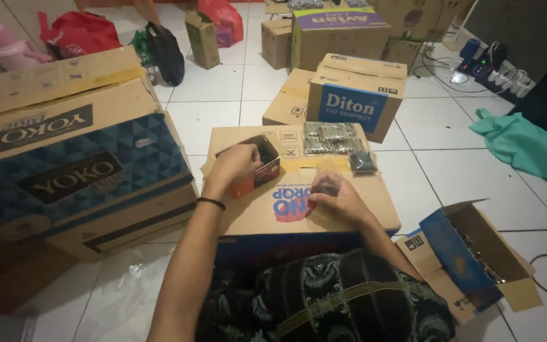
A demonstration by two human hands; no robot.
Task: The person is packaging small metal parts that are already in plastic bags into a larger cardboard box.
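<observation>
Tilting toward the wearer at frame centre, a small open box (257, 166) is gripped by the left hand (232, 166) while a small dark packet (325, 188) is pinched by the right hand (340, 199) against the cardboard carton (349, 209), kept close for reach.

Dim indoor light, warm cast. White floor tiles (413, 183) well beyond the fingers catch most brightness; faint glare on plastic sheet (121, 285) below left. Shadow pools under the box (311, 209) beneath the fingers. Fingers slightly soft, motion-blurred. Wide-angle bending at edges; corners darken.
</observation>
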